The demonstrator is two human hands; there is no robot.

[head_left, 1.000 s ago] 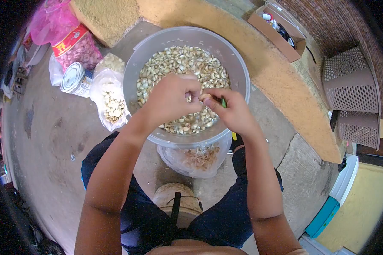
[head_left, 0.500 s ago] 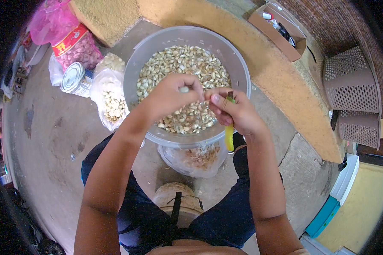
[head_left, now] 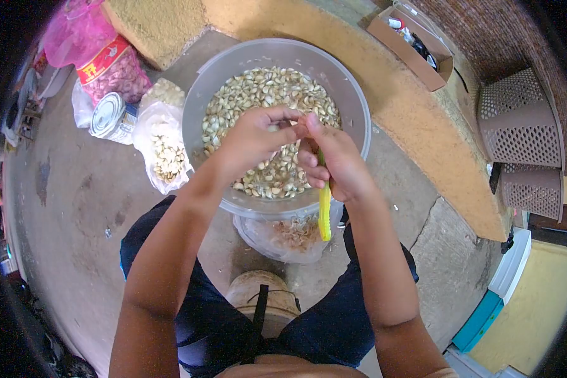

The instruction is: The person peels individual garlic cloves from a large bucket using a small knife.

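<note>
Both of my hands meet above a big grey tub (head_left: 198, 94) of garlic cloves (head_left: 268, 88) that look mostly unpeeled. The fingertips of my left hand (head_left: 258, 135) are pinched on a garlic clove, and a pale bit shows inside the curled fingers. My right hand (head_left: 337, 160) presses its thumb and index finger against the same spot. Its other fingers are wrapped round a yellow utility knife (head_left: 324, 214), whose handle hangs down past the tub's front rim; its blade is hidden. The clove between the fingertips is mostly covered.
Under the tub's front is a clear plastic bag with peelings (head_left: 296, 233). At left stand a bag of peeled cloves (head_left: 168, 154), a tin can (head_left: 113, 116) and a pink mesh sack (head_left: 116, 72). A bucket (head_left: 261, 293) sits between my legs; a cardboard box (head_left: 416, 44) lies upper right.
My right hand has turned and moved slightly left, its thumb now up against the left fingertips. The utility knife has swung left with it. My left hand has barely moved.
</note>
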